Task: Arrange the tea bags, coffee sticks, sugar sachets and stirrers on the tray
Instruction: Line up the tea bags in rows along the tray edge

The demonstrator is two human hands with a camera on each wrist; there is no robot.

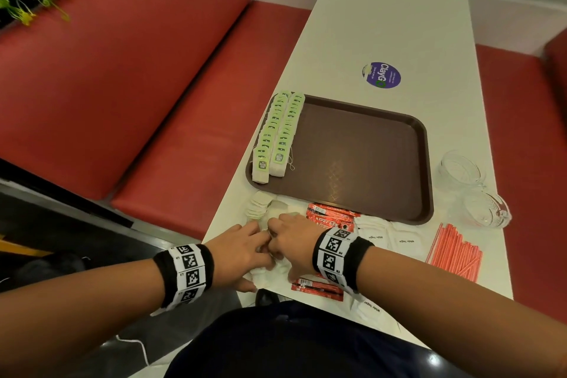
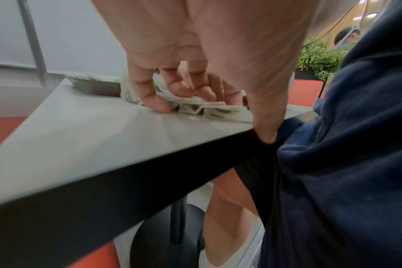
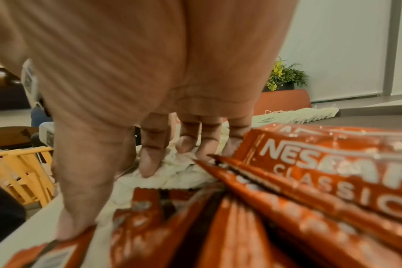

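- Loose tea bags point(image 1: 260, 209): pale heap on the table's near edge, just in front of the tray point(image 1: 368, 159), left of the coffee sticks point(image 1: 329, 218). Two rows of tagged tea bags point(image 1: 277, 135) already lie along the tray's left side.
- Handling, my read: light, soft, floppy paper sachets with strings; they slide over each other and snag. Best to square a small stack from both ends and pinch across the flat faces, not by string or tag.
- Left hand point(image 1: 242, 250): fingers point(image 2: 154, 101) spread and bent, tips pressing down into the heap; thumb hangs over the table edge. Pressing, not pinching.
- Right hand point(image 1: 293, 239): fingers point(image 3: 149, 163) spread, tips down on the same heap, touching the left hand; thumb on a coffee stick. Cannot tell if any bag is actually pinched.
- Sugar sachets point(image 1: 392, 239) and stirrers point(image 1: 457, 252) further right on the table, not on the tray. Glass bowls point(image 1: 472, 187) beside the tray's right edge.
- Views: head gives the layout but the hands hide the fingertips. Left wrist shows the bags' fanned edges under the fingers. Right wrist shows the coffee sticks crowding the hand, "NESCAFE CLASSIC" print readable.
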